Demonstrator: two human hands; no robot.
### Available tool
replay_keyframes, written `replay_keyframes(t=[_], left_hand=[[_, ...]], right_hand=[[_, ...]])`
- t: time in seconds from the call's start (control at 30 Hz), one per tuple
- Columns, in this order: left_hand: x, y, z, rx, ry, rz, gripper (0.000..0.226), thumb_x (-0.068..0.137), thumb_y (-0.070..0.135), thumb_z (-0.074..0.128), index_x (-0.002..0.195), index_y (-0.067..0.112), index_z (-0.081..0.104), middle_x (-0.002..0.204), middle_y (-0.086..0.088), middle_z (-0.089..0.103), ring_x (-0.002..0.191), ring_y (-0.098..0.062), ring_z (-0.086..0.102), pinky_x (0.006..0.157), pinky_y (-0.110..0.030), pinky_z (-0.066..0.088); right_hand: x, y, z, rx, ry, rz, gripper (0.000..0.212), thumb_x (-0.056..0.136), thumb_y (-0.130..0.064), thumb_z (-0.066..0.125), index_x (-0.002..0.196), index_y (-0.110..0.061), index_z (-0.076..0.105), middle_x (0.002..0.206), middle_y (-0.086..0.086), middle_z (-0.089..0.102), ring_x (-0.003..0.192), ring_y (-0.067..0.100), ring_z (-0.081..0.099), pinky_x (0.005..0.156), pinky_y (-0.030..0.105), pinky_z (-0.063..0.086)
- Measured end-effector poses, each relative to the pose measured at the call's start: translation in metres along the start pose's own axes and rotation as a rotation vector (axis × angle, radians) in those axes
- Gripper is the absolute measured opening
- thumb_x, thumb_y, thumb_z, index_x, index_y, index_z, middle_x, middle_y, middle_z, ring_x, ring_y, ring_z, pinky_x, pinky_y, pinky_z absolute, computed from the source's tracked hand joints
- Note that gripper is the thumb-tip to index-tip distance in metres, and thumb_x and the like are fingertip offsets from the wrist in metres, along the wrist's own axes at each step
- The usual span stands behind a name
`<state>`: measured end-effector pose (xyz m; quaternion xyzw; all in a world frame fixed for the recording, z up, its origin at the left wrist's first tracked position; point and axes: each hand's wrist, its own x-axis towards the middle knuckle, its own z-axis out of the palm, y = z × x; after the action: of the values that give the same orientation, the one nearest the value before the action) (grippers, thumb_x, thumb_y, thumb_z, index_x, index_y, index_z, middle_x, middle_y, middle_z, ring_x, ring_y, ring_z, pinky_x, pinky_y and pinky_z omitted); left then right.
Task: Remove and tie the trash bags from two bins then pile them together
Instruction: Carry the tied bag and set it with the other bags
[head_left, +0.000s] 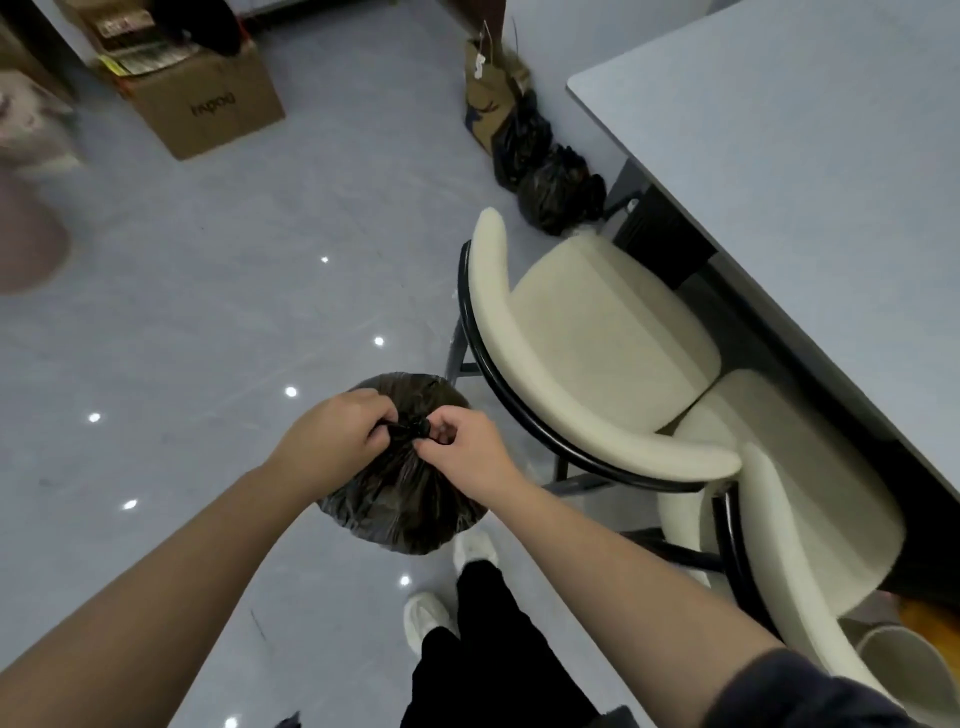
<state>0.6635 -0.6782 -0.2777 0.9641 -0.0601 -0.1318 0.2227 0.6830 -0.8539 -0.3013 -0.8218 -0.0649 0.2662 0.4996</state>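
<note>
A full black trash bag (402, 506) hangs in front of me above the grey floor. My left hand (335, 431) and my right hand (462, 449) both pinch its twisted neck, with a small knot between the fingers. Farther off, two tied black trash bags (550, 176) lie together on the floor by the table's corner. A pale bin (904, 662) stands at the lower right, partly hidden behind my right arm.
Two cream chairs (597, 332) with black frames stand to my right, tucked at a grey table (779, 130). A cardboard box (208, 98) and a brown paper bag (491, 88) stand at the far side. My white shoes (431, 613) are below the bag.
</note>
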Motion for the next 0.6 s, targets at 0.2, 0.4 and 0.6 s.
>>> replay_keyframes(t=[0.2,0.4,0.6], left_hand=[[0.073,-0.065,-0.045,0.128,0.005,0.064,0.025,0.083,0.019,0.045,0.093,0.014,0.067,0.088,0.000,0.062,0.076,-0.022,0.060,0.060,-0.029,0.042],[0.157,-0.116,-0.092,0.187,-0.001,0.094,0.049,0.076,0.033,0.025,0.087,0.015,0.068,0.084,0.000,0.061,0.074,-0.021,0.060,0.062,-0.027,0.034],[0.237,-0.159,-0.134,0.236,-0.001,0.119,0.046,0.076,0.034,0.025,0.088,0.018,0.066,0.087,0.002,0.057,0.084,-0.021,0.059,0.068,-0.029,0.029]], right_hand=[[0.095,-0.035,0.009,0.091,-0.013,0.045,0.024,0.081,-0.013,0.069,0.065,-0.023,0.054,0.061,-0.011,0.051,0.058,0.003,0.047,0.057,0.011,0.039],[0.193,-0.073,0.006,0.093,-0.015,0.088,0.017,0.079,-0.019,0.069,0.069,-0.024,0.057,0.066,-0.012,0.055,0.062,0.002,0.050,0.062,0.016,0.043],[0.279,-0.109,-0.001,0.116,0.039,0.127,0.017,0.079,-0.019,0.071,0.069,-0.021,0.058,0.067,-0.009,0.057,0.066,0.008,0.052,0.070,0.029,0.047]])
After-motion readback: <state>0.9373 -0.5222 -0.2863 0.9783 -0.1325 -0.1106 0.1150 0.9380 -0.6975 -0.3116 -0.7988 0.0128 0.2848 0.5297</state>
